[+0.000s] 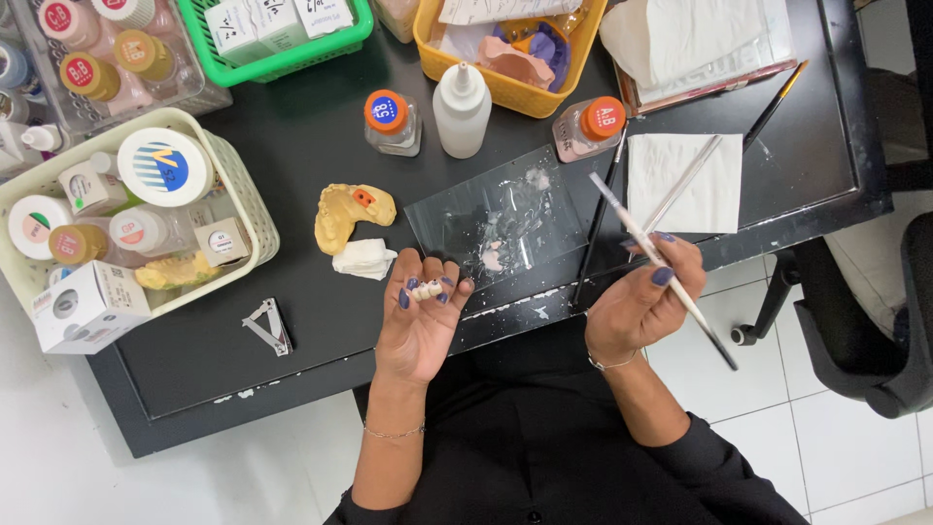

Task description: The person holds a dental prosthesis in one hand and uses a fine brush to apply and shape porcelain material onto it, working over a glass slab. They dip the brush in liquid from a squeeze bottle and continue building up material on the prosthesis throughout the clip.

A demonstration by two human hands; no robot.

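Left hand: left hand (420, 316) palm up over the near edge of the black table (321, 165), fingers (405, 292) curled in and pinching a small white row of dental crowns (427, 289) at the fingertips
Crowns: held just off the near left corner of the clear glass mixing slab (496, 216) — not touching it
Right hand: right hand (643, 297) just right of the slab's near edge, fingers pressed together around a thin white-handled brush (653, 255); brush runs diagonally, tip up toward the slab's right edge, dark end down past the table edge
Slab: flat on the table, white and pinkish paste smears (501, 243) on it
Left of slab: yellow stone dental cast with an orange patch (352, 211), small folded white tissue (364, 259) just below it
Behind slab: white squeeze bottle with nozzle (462, 107), orange-capped jar of clear liquid (392, 122) to its left, orange-capped jar of pink powder (589, 126) to its right
Right of slab: white paper napkin (684, 181) with a second thin brush (685, 181) lying across it, dark-handled brush (595, 228) between slab and napkin
Far left of slab: cream plastic basket (248, 199) packed with jars and boxes — small metal triangular tool (269, 326) near its lower corner
Far behind slab: yellow plastic tray (505, 87), green plastic basket (282, 58)
Person: dark sleeves, thin chain bracelets on both wrists
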